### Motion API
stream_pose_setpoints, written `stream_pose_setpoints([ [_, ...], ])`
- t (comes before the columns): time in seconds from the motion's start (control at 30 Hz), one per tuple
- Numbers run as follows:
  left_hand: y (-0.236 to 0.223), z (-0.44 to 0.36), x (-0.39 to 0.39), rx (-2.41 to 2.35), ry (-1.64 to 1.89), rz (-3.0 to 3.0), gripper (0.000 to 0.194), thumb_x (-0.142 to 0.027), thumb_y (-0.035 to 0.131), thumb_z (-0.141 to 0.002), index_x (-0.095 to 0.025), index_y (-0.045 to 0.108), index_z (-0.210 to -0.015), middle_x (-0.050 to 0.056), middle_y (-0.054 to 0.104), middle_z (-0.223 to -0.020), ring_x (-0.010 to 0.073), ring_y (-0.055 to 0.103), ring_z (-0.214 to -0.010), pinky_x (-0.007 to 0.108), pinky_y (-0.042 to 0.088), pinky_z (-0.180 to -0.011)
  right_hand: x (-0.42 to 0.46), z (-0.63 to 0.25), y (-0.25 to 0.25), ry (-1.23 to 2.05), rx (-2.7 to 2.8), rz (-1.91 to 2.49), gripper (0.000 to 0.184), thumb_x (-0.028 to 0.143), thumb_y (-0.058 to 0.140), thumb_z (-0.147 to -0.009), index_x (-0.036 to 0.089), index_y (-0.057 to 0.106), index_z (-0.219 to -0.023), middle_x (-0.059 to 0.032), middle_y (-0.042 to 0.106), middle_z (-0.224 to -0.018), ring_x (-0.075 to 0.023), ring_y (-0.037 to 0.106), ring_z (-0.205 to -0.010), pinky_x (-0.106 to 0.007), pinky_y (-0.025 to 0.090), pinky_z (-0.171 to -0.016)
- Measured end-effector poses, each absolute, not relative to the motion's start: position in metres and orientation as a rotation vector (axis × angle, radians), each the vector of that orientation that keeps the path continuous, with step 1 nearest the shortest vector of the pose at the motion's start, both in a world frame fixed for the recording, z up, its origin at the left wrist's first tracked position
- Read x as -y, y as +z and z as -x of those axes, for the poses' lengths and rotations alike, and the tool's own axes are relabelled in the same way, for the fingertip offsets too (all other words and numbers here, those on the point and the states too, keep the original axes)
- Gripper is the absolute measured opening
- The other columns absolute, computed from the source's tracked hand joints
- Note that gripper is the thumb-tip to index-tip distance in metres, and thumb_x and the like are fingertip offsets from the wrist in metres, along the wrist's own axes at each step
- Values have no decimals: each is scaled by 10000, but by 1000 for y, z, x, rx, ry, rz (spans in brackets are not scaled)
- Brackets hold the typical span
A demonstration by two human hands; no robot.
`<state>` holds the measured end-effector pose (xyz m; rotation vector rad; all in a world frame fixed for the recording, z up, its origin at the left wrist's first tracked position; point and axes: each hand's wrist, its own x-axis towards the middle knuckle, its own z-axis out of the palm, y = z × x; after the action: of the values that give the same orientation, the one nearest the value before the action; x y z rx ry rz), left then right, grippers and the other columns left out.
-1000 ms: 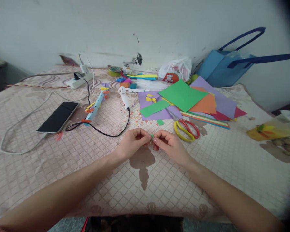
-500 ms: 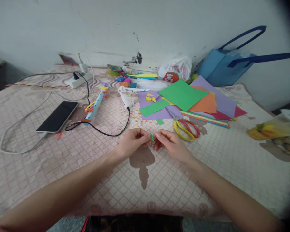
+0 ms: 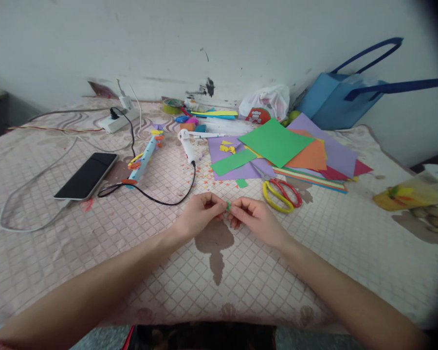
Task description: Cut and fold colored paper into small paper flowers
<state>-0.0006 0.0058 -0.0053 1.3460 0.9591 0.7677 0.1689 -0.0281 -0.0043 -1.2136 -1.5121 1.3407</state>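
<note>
Half folded, seemingly: pinching green paper piece (image 3: 228, 206) between left hand (image 3: 200, 215) and right hand (image 3: 260, 221), with green square (image 3: 242, 183) lying unfolded.

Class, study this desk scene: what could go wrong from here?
The tiny green paper piece, pinched between the left hand and right hand, could tear or slip, being so small.

The thin black cable loops loosely near the left forearm; a snag might drag the white plastic glue gun.

The red-and-yellow-handled metal scissors lie close enough to be knocked.
</note>
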Motion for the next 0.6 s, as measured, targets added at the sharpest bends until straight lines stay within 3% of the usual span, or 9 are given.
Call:
stream_pose_setpoints([
  [0.23, -7, 1, -7, -977, 771, -1326, 208, -331, 637, -749, -138, 575, -702, -8, 589, -601, 87, 535, -555, 205, 406, -546, 27, -171, -5, 1392, 1488, 1191, 210, 368, 588, -826, 176, 582, -741, 18, 570, -625, -104, 557, -575, -249, 481, -565],
  [0.43, -7, 2, -7, -960, 748, -1342, 183, -311, 621, -756, -139, 583, -706, -3, 599, -594, 93, 542, -555, 211, 413, -548, 26, -172, -4, 1476, 1525, 1213, 266, 401, 521, -862, 170, 571, -742, -9, 600, -700, -114, 591, -607, -264, 489, -584],
  [0.6, -9, 3, -9, -954, 671, -1407, 171, -288, 618, -749, -137, 587, -677, -10, 582, -560, 89, 530, -527, 199, 395, -517, 24, -175, -4, 1377, 1544, 1225, 231, 396, 541, -851, 177, 555, -778, 10, 566, -660, -109, 547, -608, -251, 454, -584],
])
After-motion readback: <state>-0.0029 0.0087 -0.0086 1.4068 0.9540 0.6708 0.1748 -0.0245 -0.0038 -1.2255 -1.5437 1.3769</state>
